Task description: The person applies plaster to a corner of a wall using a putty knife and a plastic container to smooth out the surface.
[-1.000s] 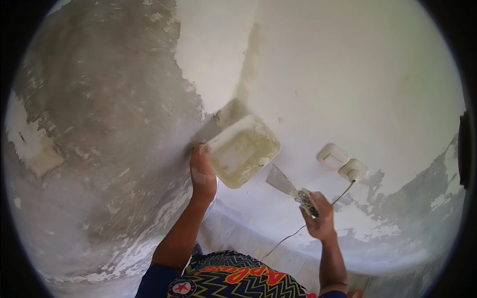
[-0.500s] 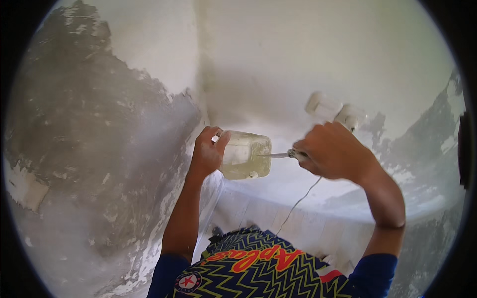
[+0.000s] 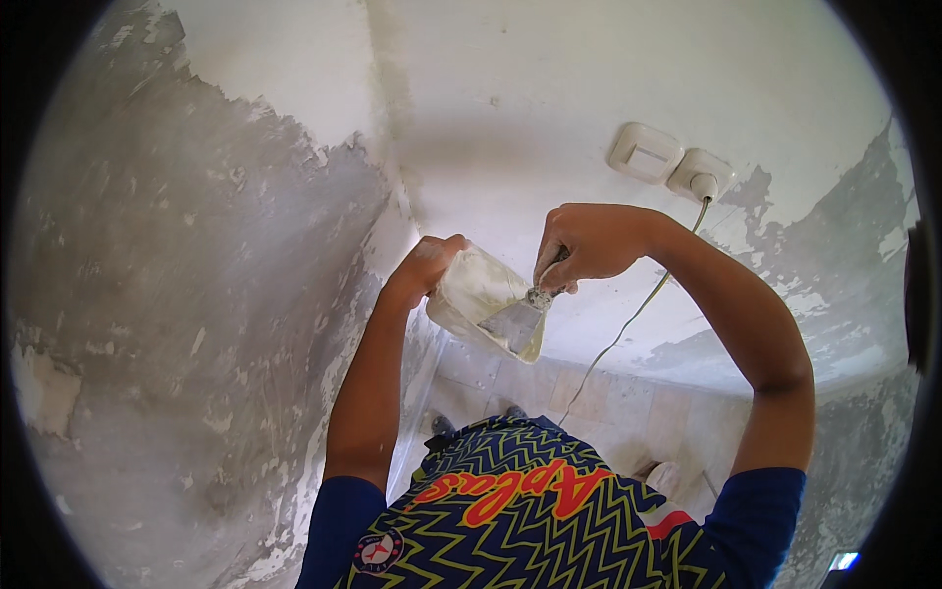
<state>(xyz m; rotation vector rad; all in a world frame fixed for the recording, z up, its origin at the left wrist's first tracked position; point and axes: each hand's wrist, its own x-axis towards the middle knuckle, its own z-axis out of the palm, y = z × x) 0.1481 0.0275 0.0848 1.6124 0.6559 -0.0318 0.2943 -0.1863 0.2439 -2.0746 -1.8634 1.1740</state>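
Note:
My left hand (image 3: 429, 262) grips the upper-left edge of a pale, plaster-smeared plastic tub (image 3: 461, 288), which tilts near the corner of two walls. My right hand (image 3: 581, 245) is closed on the handle of a putty knife (image 3: 513, 323), whose metal blade points down-left into the tub, over its pale residue. The handle is crusted and mostly covered by my fingers.
A grey, patchy plastered wall (image 3: 186, 275) rises on the left; a paler wall (image 3: 530, 88) faces me. It carries a switch (image 3: 644, 153) and a socket with a plug (image 3: 703, 183), whose cable hangs down to the tiled floor (image 3: 579, 393). My shoes show beside my shirt.
The putty knife has moved up-left from beside the tub into it, its blade now angled down. My right arm has lifted, the elbow bent outward. The tub has shifted and tilted.

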